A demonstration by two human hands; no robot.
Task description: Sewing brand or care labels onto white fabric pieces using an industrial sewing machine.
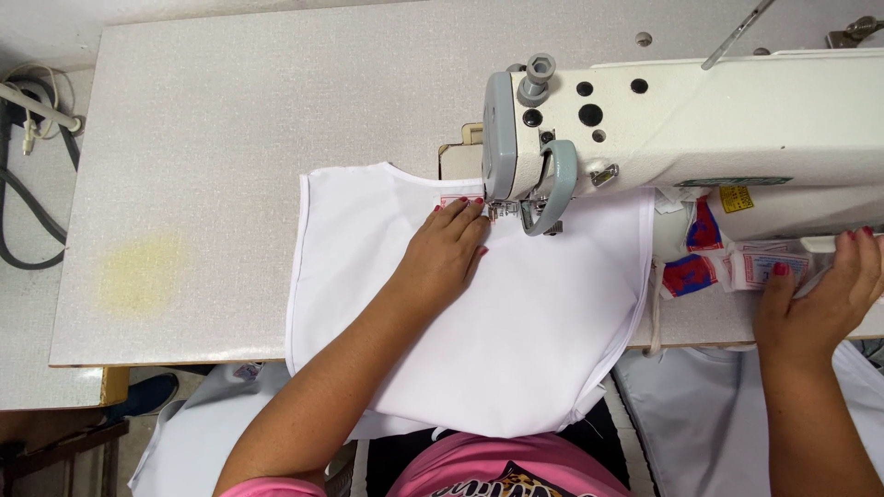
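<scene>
Pink shirt [479, 465] at the bottom edge, nearest the lens, with both forearms reaching up from it. Left hand [445, 255] is lying palm down on the white fabric piece [516, 340], fingers [460, 216] pressed together and extended flat, tips pushing against a small red-and-white label [453, 199] sitting at the fabric's far edge, just beside the presser foot [502, 210] of the sewing machine [700, 120]. White fabric piece is lying spread on the speckled surface [212, 166], its far edge under the machine head, its near part hanging off the front edge of the surface toward the person's lap; long axis is running left to right across the surface, with a curved neckline cut at the far edge left of the needle, pointing away from the person. Fabric is looking smooth under the palm, with double-stitched edges showing along the left and right sides. Right hand [820, 294] is resting well apart, at the right end of the surface below the machine arm, fingers curled and thumb pinching down on a loose stack of labels [737, 267] in red, blue and white. Grey cables [28, 202] are trailing off the left side. More pale cloth [700, 414] is hanging below the surface edge on the right.
</scene>
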